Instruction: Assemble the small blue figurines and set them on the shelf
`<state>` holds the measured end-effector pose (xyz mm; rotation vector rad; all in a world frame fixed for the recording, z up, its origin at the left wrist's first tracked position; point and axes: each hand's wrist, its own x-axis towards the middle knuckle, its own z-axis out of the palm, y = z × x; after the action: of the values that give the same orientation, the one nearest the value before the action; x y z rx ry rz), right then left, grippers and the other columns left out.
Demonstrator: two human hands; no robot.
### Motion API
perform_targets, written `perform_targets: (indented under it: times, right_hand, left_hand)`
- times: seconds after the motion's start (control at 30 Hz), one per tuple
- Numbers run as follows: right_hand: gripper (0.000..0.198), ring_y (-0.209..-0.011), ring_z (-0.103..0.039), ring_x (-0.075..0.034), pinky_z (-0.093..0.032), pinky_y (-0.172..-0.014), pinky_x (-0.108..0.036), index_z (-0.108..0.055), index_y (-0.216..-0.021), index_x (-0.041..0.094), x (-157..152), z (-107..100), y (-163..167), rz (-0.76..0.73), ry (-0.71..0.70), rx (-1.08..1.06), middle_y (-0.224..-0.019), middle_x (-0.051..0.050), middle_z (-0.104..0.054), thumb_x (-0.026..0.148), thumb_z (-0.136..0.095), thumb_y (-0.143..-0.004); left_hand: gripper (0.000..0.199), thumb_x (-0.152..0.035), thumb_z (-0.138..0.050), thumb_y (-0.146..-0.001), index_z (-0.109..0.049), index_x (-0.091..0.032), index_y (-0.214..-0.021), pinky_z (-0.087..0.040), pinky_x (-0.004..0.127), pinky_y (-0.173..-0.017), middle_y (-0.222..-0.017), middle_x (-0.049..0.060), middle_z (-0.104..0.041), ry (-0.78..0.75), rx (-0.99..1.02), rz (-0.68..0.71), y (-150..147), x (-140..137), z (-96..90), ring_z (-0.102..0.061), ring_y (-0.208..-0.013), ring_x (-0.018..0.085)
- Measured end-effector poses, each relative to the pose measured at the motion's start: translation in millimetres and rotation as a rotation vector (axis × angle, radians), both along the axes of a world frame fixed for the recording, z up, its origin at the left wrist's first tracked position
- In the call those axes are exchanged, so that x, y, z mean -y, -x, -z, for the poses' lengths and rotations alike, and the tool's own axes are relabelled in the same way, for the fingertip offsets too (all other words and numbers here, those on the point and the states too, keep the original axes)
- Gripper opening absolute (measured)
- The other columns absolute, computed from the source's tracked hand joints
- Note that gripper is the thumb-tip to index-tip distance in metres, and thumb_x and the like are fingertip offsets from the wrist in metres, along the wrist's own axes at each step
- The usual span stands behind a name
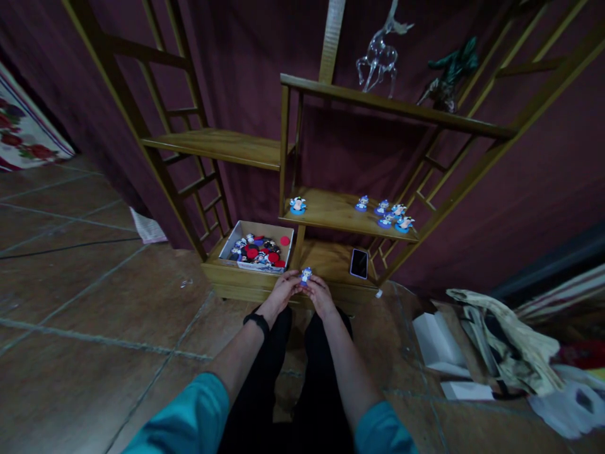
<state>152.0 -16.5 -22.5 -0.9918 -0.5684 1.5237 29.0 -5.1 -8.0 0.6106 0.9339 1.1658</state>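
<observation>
A small white and purple figurine point(306, 275) on a purple base is held upright between my two hands, in front of the lowest shelf. My left hand point(285, 288) grips it from the left with the fingers closed at its side. From the right, my right hand point(320, 295) pinches the same figurine near its base. Just beyond my left hand stands an open cardboard box point(235, 234) holding many small figurines and red round pieces. On the middle shelf point(326, 208) sit several similar figurines point(385, 219) at the right and one blue-based figurine point(297, 205) at the left.
A phone point(359, 263) lies on the lowest shelf at the right. Above stand a clear deer ornament point(379, 57) and a dark green statue point(451, 72). White boxes point(439, 343), a cloth bag point(510, 334) and a plastic bag point(564, 403) lie on the right floor.
</observation>
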Motion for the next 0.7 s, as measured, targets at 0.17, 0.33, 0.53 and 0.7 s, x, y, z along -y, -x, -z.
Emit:
perform_targets:
  times: [0.17, 0.33, 0.53, 0.7]
  right_hand:
    - [0.03, -0.068, -0.065, -0.014, -0.051, -0.065, -0.027, -0.063, -0.083, 0.02, 2.4, -3.7, 0.0, 0.006, -0.028, 0.022, -0.077, 0.0, -0.07, 0.024, -0.076, -0.057]
    - [0.031, -0.07, -0.064, -0.013, -0.05, -0.066, -0.026, -0.064, -0.085, 0.02, 2.9, -2.2, -0.5, -0.01, -0.045, 0.055, -0.082, 0.0, -0.069, 0.026, -0.076, -0.057]
    - [0.029, -0.078, -0.062, -0.015, -0.049, -0.073, -0.029, -0.064, -0.085, 0.019, -1.8, 7.2, 1.2, 0.033, -0.083, 0.228, -0.085, -0.001, -0.069, 0.028, -0.072, -0.059]
    - [0.034, -0.08, -0.06, -0.016, -0.047, -0.078, -0.031, -0.063, -0.089, 0.016, -8.0, 12.4, 2.4, 0.13, -0.173, 0.379, -0.085, -0.002, -0.069, 0.031, -0.07, -0.059]
  left_hand:
    - [0.024, -0.012, -0.072, -0.063, -0.064, -0.011, -0.086, -0.05, 0.024, -0.063, -0.074, 0.008, -0.068, 0.036, 0.001, 0.016, 0.7, -0.7, -0.5, -0.063, -0.063, 0.012]
    - [0.021, -0.015, -0.075, -0.061, -0.064, -0.012, -0.078, -0.05, 0.024, -0.063, -0.067, 0.006, -0.067, 0.09, 0.009, 0.026, 2.9, -4.3, 1.2, -0.063, -0.06, 0.012]
    - [0.019, -0.015, -0.077, -0.057, -0.065, -0.012, -0.071, -0.047, 0.02, -0.055, -0.06, 0.003, -0.064, 0.122, -0.064, -0.025, 2.7, -10.1, 4.5, -0.06, -0.053, 0.009]
    - [0.019, -0.013, -0.077, -0.056, -0.065, -0.011, -0.07, -0.044, 0.017, -0.05, -0.059, 0.003, -0.064, 0.115, -0.136, -0.059, 0.0, -12.6, 7.2, -0.058, -0.05, 0.008]
